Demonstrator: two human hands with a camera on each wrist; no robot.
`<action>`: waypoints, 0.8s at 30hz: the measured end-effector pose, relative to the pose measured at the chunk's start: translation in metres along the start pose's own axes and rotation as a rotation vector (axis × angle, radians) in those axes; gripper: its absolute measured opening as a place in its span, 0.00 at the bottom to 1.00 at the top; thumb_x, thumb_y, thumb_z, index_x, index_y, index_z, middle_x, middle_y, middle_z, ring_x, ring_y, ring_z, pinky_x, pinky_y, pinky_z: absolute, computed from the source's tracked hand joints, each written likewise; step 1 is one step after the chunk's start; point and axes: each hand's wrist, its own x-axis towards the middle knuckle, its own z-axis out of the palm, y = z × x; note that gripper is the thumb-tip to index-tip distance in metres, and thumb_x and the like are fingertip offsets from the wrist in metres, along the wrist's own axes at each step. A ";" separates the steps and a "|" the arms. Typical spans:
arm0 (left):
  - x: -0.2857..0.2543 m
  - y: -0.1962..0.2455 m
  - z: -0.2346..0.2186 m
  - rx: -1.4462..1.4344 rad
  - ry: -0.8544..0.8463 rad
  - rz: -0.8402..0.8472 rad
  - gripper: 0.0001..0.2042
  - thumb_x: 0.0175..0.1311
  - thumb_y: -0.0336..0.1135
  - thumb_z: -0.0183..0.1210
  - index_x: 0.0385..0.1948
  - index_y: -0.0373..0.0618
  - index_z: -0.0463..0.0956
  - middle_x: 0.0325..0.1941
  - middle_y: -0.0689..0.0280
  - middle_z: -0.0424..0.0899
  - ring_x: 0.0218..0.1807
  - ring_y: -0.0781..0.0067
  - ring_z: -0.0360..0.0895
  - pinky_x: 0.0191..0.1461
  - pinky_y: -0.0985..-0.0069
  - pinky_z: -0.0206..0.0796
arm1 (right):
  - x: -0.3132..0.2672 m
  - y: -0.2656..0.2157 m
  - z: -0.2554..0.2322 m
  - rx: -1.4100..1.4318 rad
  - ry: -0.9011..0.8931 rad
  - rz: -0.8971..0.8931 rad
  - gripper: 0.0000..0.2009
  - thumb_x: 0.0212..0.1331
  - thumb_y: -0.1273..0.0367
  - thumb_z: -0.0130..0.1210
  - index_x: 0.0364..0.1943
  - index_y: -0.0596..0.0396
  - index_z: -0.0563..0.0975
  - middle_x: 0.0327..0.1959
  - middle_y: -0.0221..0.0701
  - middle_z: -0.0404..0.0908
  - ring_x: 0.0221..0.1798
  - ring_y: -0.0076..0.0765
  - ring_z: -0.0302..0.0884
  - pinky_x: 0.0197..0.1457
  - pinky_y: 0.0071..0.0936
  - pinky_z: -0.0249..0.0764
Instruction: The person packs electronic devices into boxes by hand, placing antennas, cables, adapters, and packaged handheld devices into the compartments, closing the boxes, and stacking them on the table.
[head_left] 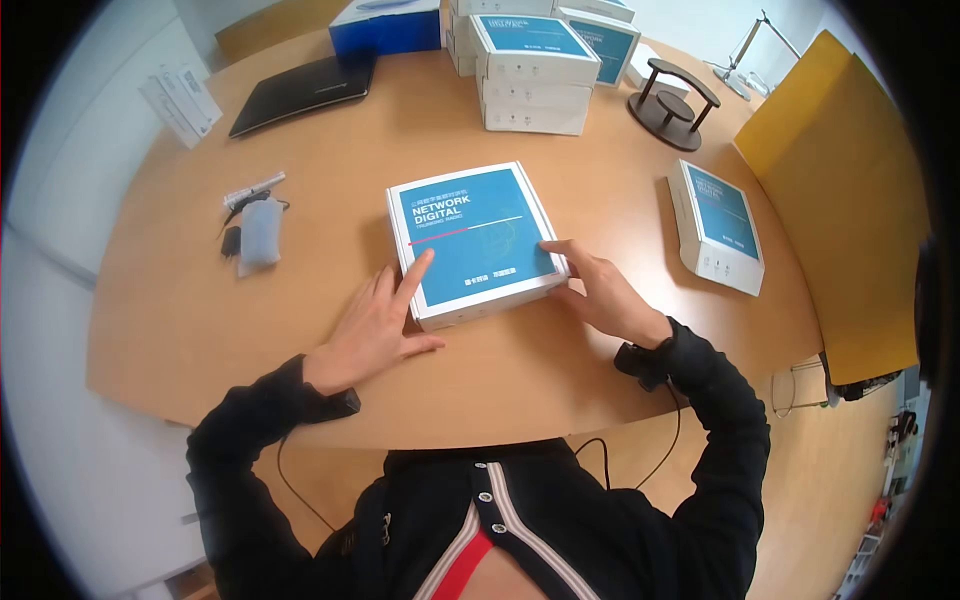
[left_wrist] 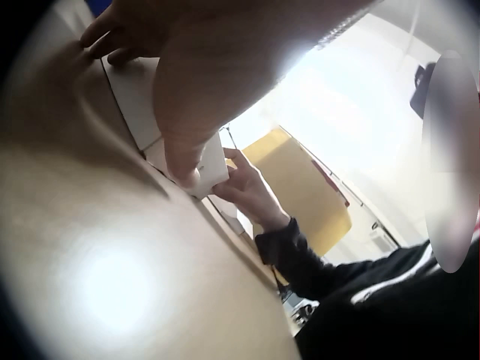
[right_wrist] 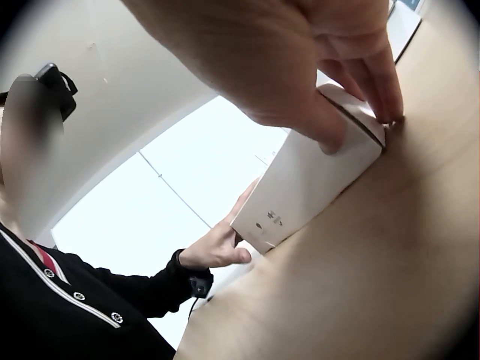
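Observation:
A flat white box (head_left: 475, 240) with a blue lid printed "NETWORK DIGITAL" lies on the wooden table (head_left: 200, 310) in front of me. My left hand (head_left: 380, 320) rests at its near left corner, the index finger stretched onto the lid. In the left wrist view the left hand (left_wrist: 202, 82) has its thumb against the box's white side (left_wrist: 214, 161). My right hand (head_left: 600, 295) touches the near right corner with straight fingers. In the right wrist view the right hand (right_wrist: 300, 52) has its thumb on the box's front side (right_wrist: 307, 180).
A stack of similar boxes (head_left: 530, 70) stands at the back. One more box (head_left: 715, 225) lies to the right. A black laptop (head_left: 305, 90), a grey pouch with a cable (head_left: 258, 230), a black round stand (head_left: 675, 105) and a yellow panel (head_left: 840, 200) surround the work area.

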 end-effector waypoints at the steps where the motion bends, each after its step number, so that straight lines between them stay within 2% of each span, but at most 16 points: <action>1: 0.006 -0.003 0.001 0.001 -0.004 -0.004 0.39 0.53 0.38 0.63 0.66 0.41 0.50 0.51 0.46 0.65 0.48 0.46 0.70 0.50 0.66 0.65 | 0.007 0.005 0.002 0.020 -0.019 -0.025 0.23 0.53 0.76 0.55 0.56 0.54 0.65 0.42 0.43 0.77 0.45 0.46 0.77 0.49 0.35 0.71; 2: 0.009 -0.008 0.009 -0.176 -0.013 -0.122 0.39 0.53 0.34 0.63 0.66 0.40 0.49 0.54 0.45 0.64 0.51 0.46 0.68 0.53 0.66 0.64 | 0.014 0.011 0.006 0.052 0.039 -0.132 0.21 0.54 0.75 0.54 0.53 0.54 0.65 0.34 0.44 0.78 0.37 0.47 0.77 0.42 0.36 0.72; 3: 0.012 -0.013 0.016 -0.355 -0.023 -0.237 0.39 0.52 0.31 0.62 0.66 0.39 0.48 0.58 0.45 0.62 0.53 0.46 0.67 0.56 0.65 0.62 | 0.024 0.019 0.011 0.039 0.040 -0.146 0.21 0.54 0.75 0.54 0.53 0.54 0.65 0.34 0.44 0.78 0.37 0.47 0.77 0.42 0.36 0.72; 4: 0.015 -0.027 0.017 -0.352 -0.010 -0.228 0.39 0.52 0.31 0.62 0.66 0.39 0.48 0.58 0.45 0.62 0.53 0.46 0.67 0.56 0.65 0.62 | 0.041 0.020 0.017 0.051 0.054 -0.146 0.19 0.55 0.75 0.53 0.53 0.54 0.66 0.34 0.44 0.78 0.36 0.47 0.78 0.42 0.36 0.72; 5: 0.032 -0.046 -0.009 -0.284 0.033 -0.207 0.38 0.52 0.28 0.61 0.65 0.38 0.49 0.60 0.44 0.60 0.56 0.44 0.65 0.58 0.65 0.61 | 0.064 0.005 0.011 0.117 0.076 -0.107 0.18 0.56 0.74 0.51 0.52 0.53 0.66 0.33 0.44 0.79 0.36 0.47 0.78 0.41 0.37 0.73; 6: 0.040 -0.064 -0.011 -0.218 0.126 -0.182 0.37 0.52 0.25 0.60 0.65 0.37 0.49 0.62 0.43 0.59 0.60 0.42 0.63 0.61 0.64 0.59 | 0.079 -0.008 0.008 0.109 0.073 -0.042 0.16 0.58 0.74 0.49 0.51 0.53 0.67 0.32 0.43 0.79 0.35 0.48 0.79 0.40 0.37 0.73; 7: 0.049 -0.080 -0.010 -0.206 0.135 -0.179 0.37 0.52 0.25 0.60 0.65 0.37 0.49 0.62 0.43 0.59 0.60 0.42 0.63 0.61 0.64 0.59 | 0.097 -0.008 0.009 0.108 0.079 -0.055 0.16 0.58 0.74 0.49 0.51 0.53 0.67 0.32 0.43 0.79 0.35 0.48 0.79 0.40 0.37 0.73; 10: 0.088 -0.128 -0.004 -0.091 0.261 -0.172 0.32 0.54 0.23 0.56 0.62 0.34 0.53 0.61 0.40 0.57 0.59 0.38 0.63 0.61 0.64 0.59 | 0.154 0.007 0.016 0.122 0.090 -0.047 0.16 0.58 0.75 0.48 0.51 0.54 0.67 0.32 0.44 0.79 0.35 0.47 0.79 0.41 0.36 0.73; 13: 0.133 -0.168 -0.002 -0.037 0.339 -0.195 0.32 0.50 0.21 0.56 0.61 0.33 0.56 0.62 0.43 0.59 0.60 0.42 0.63 0.61 0.65 0.60 | 0.205 0.024 0.023 0.173 0.176 0.029 0.15 0.57 0.76 0.47 0.50 0.55 0.69 0.34 0.45 0.79 0.36 0.48 0.79 0.41 0.35 0.73; 15: 0.159 -0.186 0.000 -0.067 0.360 -0.274 0.31 0.49 0.20 0.56 0.60 0.33 0.58 0.62 0.44 0.60 0.60 0.43 0.63 0.61 0.66 0.60 | 0.235 0.052 0.040 0.180 0.483 -0.160 0.15 0.55 0.77 0.47 0.49 0.57 0.70 0.37 0.46 0.79 0.38 0.48 0.78 0.42 0.35 0.73; 17: 0.178 -0.192 0.004 -0.076 0.361 -0.275 0.31 0.49 0.20 0.56 0.60 0.33 0.58 0.61 0.44 0.61 0.59 0.43 0.64 0.61 0.66 0.60 | 0.240 0.059 0.042 0.251 0.488 -0.081 0.16 0.54 0.78 0.45 0.49 0.59 0.71 0.39 0.45 0.78 0.40 0.46 0.78 0.42 0.32 0.73; 19: 0.195 -0.202 0.017 -0.095 0.356 -0.278 0.32 0.48 0.20 0.56 0.60 0.34 0.58 0.61 0.45 0.62 0.59 0.44 0.64 0.60 0.66 0.61 | 0.237 0.069 0.044 0.343 0.434 -0.186 0.17 0.54 0.78 0.43 0.50 0.60 0.71 0.39 0.44 0.79 0.41 0.43 0.78 0.43 0.30 0.73; 20: 0.199 -0.207 0.026 -0.056 0.430 -0.267 0.31 0.48 0.20 0.55 0.60 0.34 0.58 0.61 0.45 0.62 0.59 0.44 0.64 0.60 0.66 0.61 | 0.230 0.078 0.040 0.343 0.322 -0.124 0.17 0.55 0.77 0.44 0.50 0.60 0.71 0.39 0.43 0.79 0.41 0.40 0.79 0.44 0.29 0.73; 21: 0.202 -0.212 0.033 -0.016 0.498 -0.256 0.31 0.48 0.19 0.55 0.60 0.35 0.59 0.60 0.45 0.63 0.59 0.44 0.64 0.60 0.66 0.61 | 0.219 0.071 0.033 0.341 0.328 -0.111 0.17 0.55 0.77 0.44 0.50 0.60 0.71 0.39 0.43 0.79 0.41 0.40 0.79 0.44 0.29 0.73; 23: 0.202 -0.219 0.030 -0.013 0.487 -0.215 0.31 0.48 0.19 0.54 0.60 0.36 0.59 0.61 0.46 0.63 0.60 0.45 0.64 0.60 0.66 0.61 | 0.196 0.058 0.022 0.353 0.194 -0.046 0.16 0.55 0.76 0.45 0.49 0.60 0.72 0.39 0.41 0.79 0.41 0.38 0.79 0.45 0.28 0.74; 24: 0.202 -0.221 0.027 -0.006 0.487 -0.181 0.31 0.48 0.18 0.53 0.61 0.38 0.59 0.61 0.47 0.63 0.60 0.45 0.64 0.61 0.66 0.61 | 0.184 0.054 0.017 0.353 0.206 -0.024 0.16 0.55 0.76 0.45 0.49 0.60 0.72 0.39 0.41 0.79 0.41 0.38 0.79 0.45 0.28 0.74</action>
